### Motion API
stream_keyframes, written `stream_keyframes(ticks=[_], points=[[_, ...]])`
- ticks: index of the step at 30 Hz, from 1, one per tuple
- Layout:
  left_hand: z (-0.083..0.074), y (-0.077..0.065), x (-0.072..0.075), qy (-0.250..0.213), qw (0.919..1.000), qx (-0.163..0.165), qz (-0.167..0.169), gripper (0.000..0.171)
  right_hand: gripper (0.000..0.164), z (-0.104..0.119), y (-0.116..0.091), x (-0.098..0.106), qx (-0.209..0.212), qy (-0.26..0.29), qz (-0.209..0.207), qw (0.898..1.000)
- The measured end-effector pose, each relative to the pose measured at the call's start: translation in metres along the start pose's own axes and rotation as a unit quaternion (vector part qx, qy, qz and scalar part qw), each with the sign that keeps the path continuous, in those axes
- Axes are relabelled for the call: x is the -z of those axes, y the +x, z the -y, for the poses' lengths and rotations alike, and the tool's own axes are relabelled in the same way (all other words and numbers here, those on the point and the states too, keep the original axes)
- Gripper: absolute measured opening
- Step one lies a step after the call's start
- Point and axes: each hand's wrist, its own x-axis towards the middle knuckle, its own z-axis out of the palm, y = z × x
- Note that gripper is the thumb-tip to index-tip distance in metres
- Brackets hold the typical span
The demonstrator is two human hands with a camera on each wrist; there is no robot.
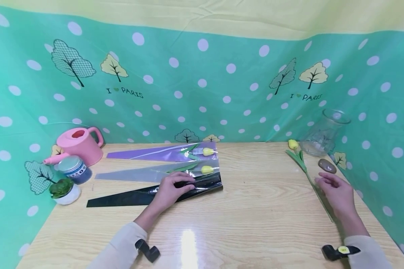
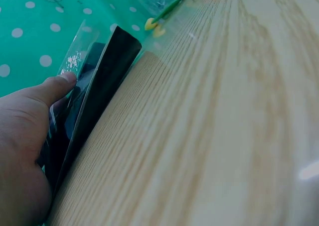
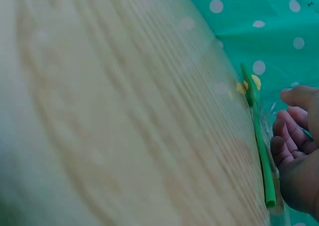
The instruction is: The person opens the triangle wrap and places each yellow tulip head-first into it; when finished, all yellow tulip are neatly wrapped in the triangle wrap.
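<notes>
My left hand (image 1: 173, 186) pinches the black flower sleeve (image 1: 121, 198), which has a clear film front. In the left wrist view the thumb of that hand (image 2: 30, 116) lies on the film, and the sleeve (image 2: 107, 61) stands partly raised off the table. My right hand (image 1: 338, 192) hovers beside a yellow artificial tulip (image 1: 302, 164), fingers loosely bent and nothing in them. The tulip lies on the table, bloom toward the back, and its green stem (image 3: 261, 151) runs next to the hand in the right wrist view.
Behind the black sleeve lie a grey sleeve (image 1: 131, 175) and a purple sleeve (image 1: 138, 153), each with a yellow tulip inside. A pink watering can (image 1: 87, 147), blue jar (image 1: 75, 170) and potted succulent (image 1: 67, 192) stand left. A glass vase (image 1: 318, 138) and brown stone (image 1: 327, 166) are right.
</notes>
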Motion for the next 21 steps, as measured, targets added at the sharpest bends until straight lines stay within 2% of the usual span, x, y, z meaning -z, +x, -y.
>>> stream_keyframes(ticks=[3,5,9,12,17,21], points=[[0.001,0.0,0.0,0.001,1.0,-0.001,0.0,0.019,0.041,-0.004,0.0,-0.002,0.015,-0.032,-0.006,0.999],[0.001,0.0,0.001,0.002,1.0,0.0,0.001,0.019,0.043,-0.006,0.0,-0.005,0.042,-0.07,-0.012,0.997],[0.001,0.0,0.002,-0.001,1.0,0.004,0.0,0.02,0.041,-0.008,0.002,-0.012,0.114,-0.152,-0.023,0.982],[0.0,0.0,0.002,-0.001,1.0,0.004,0.0,0.02,0.037,-0.006,0.003,-0.017,0.147,-0.195,-0.035,0.969],[0.001,0.0,0.001,0.005,1.0,0.002,0.001,0.02,0.034,-0.001,0.002,-0.021,0.147,-0.221,-0.048,0.963],[0.003,0.0,0.0,0.004,1.0,-0.004,0.0,0.019,0.034,0.003,-0.003,-0.023,0.11,-0.204,-0.045,0.972]])
